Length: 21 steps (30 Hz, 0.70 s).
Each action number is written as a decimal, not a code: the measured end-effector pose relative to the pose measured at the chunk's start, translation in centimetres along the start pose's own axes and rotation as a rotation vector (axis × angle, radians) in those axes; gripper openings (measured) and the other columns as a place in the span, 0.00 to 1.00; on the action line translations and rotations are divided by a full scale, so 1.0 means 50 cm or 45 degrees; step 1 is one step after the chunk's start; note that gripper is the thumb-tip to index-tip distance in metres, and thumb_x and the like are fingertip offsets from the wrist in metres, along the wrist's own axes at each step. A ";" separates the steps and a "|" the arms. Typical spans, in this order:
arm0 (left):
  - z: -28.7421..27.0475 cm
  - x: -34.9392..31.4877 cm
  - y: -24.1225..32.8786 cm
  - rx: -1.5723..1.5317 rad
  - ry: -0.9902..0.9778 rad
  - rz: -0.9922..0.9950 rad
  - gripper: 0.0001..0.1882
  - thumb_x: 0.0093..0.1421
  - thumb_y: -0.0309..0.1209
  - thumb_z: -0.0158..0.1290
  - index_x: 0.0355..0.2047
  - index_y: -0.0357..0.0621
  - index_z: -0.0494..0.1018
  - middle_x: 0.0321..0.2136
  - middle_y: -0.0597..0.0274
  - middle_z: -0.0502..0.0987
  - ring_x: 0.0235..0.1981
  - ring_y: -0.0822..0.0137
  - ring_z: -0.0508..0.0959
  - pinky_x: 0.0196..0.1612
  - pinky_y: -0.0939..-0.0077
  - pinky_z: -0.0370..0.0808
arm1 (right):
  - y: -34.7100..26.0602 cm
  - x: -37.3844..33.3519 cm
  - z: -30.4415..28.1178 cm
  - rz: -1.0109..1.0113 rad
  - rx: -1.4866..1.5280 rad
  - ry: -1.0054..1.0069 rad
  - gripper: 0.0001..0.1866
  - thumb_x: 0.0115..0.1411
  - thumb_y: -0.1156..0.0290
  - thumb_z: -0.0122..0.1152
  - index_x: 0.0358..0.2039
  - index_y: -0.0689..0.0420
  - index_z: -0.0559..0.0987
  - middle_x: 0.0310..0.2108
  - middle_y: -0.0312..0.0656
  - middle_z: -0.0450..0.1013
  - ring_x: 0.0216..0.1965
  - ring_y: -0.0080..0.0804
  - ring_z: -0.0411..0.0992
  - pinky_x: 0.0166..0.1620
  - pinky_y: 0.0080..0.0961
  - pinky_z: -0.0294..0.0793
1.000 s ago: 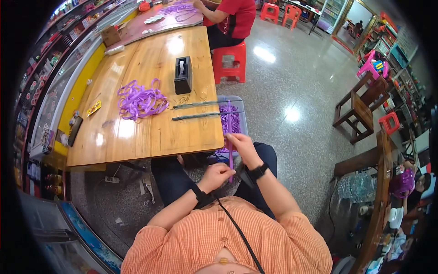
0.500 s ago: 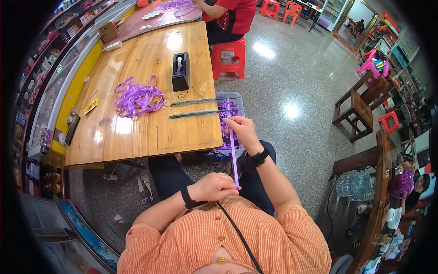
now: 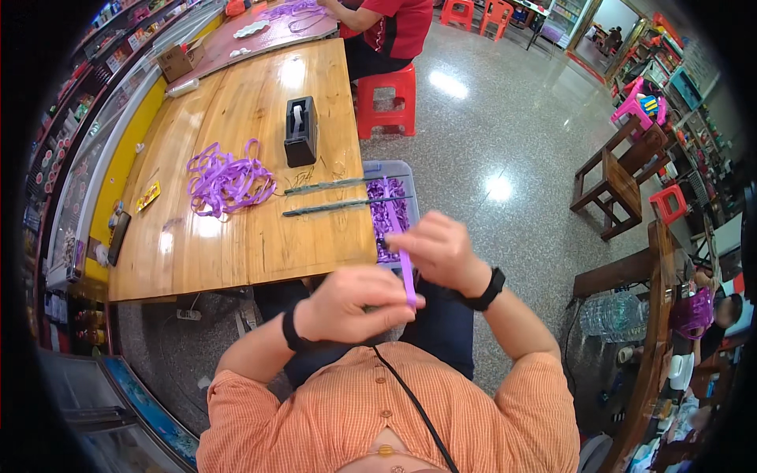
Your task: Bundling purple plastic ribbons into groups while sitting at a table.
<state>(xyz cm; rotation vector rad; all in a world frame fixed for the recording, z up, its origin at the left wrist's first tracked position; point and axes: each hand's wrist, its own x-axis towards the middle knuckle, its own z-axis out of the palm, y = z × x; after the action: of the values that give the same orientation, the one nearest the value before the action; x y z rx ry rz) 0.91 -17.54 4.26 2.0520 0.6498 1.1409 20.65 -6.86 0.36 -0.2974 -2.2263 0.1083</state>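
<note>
A narrow purple ribbon (image 3: 407,272) runs from two thin dark sticks (image 3: 331,206) down toward my body. My left hand (image 3: 355,303) pinches its lower end between thumb and fingers. Higher up, my right hand (image 3: 436,250) is closed on the same ribbon, slightly blurred. Both sticks lie on the wooden table (image 3: 260,260), their tips jutting past its right edge, where the ribbon's upper part crosses them. Under the tips stands a translucent bin (image 3: 392,168) of purple ribbon pieces. A loose heap of purple ribbon (image 3: 229,181) lies left of the sticks.
A black tape dispenser (image 3: 301,134) stands behind the sticks. Farther off, a person in red (image 3: 394,27) sits on a red stool (image 3: 388,102) beside a second table. A yellow packet (image 3: 148,196) lies at the left. Wooden chair (image 3: 623,181) on the right.
My left hand has risen from my lap with the ribbon's end. My right hand has moved down and rightward, so the hands are closer together. The view has shifted slightly.
</note>
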 end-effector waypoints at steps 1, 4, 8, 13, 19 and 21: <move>-0.024 0.019 0.006 0.163 0.082 -0.014 0.08 0.55 0.25 0.63 0.37 0.40 0.82 0.30 0.56 0.82 0.33 0.59 0.82 0.37 0.72 0.76 | 0.025 0.033 -0.003 -0.039 -0.064 0.048 0.15 0.45 0.78 0.66 0.37 0.51 0.83 0.23 0.34 0.72 0.25 0.33 0.71 0.27 0.29 0.73; -0.086 0.090 -0.005 0.027 0.674 -0.234 0.17 0.61 0.23 0.56 0.51 0.37 0.75 0.32 0.62 0.81 0.33 0.76 0.79 0.37 0.79 0.77 | 0.137 0.124 0.008 0.045 -0.154 0.194 0.10 0.48 0.77 0.65 0.33 0.51 0.85 0.24 0.38 0.74 0.28 0.37 0.72 0.32 0.32 0.73; -0.169 0.151 -0.086 0.042 0.873 -0.297 0.18 0.62 0.24 0.57 0.52 0.36 0.74 0.34 0.65 0.81 0.31 0.78 0.77 0.35 0.80 0.76 | 0.283 0.169 0.091 0.306 -0.083 0.219 0.06 0.55 0.74 0.63 0.32 0.53 0.85 0.27 0.41 0.76 0.33 0.41 0.76 0.38 0.35 0.76; -0.182 0.176 -0.178 0.327 0.643 -0.439 0.12 0.61 0.27 0.59 0.44 0.38 0.78 0.31 0.59 0.81 0.28 0.75 0.78 0.32 0.78 0.75 | 0.393 0.117 0.188 0.570 -0.036 -0.017 0.08 0.55 0.69 0.62 0.32 0.56 0.85 0.30 0.46 0.78 0.35 0.44 0.77 0.40 0.36 0.77; -0.169 0.185 -0.270 0.631 0.143 -0.662 0.13 0.60 0.34 0.57 0.36 0.36 0.80 0.29 0.51 0.81 0.30 0.62 0.81 0.34 0.70 0.75 | 0.424 0.054 0.264 0.869 0.194 -0.218 0.11 0.52 0.64 0.63 0.33 0.55 0.86 0.30 0.50 0.79 0.33 0.47 0.79 0.39 0.36 0.78; -0.168 0.179 -0.335 0.702 0.040 -0.490 0.12 0.59 0.34 0.57 0.36 0.36 0.80 0.31 0.50 0.81 0.32 0.56 0.81 0.36 0.67 0.76 | 0.435 0.028 0.283 0.986 0.258 -0.309 0.11 0.53 0.63 0.63 0.32 0.55 0.86 0.30 0.51 0.79 0.32 0.46 0.79 0.38 0.36 0.77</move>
<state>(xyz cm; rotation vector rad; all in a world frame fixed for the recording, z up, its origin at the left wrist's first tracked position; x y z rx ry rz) -3.57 2.11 -0.74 2.2058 1.4316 0.8261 12.58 14.91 -11.30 -1.0629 -2.1877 0.8133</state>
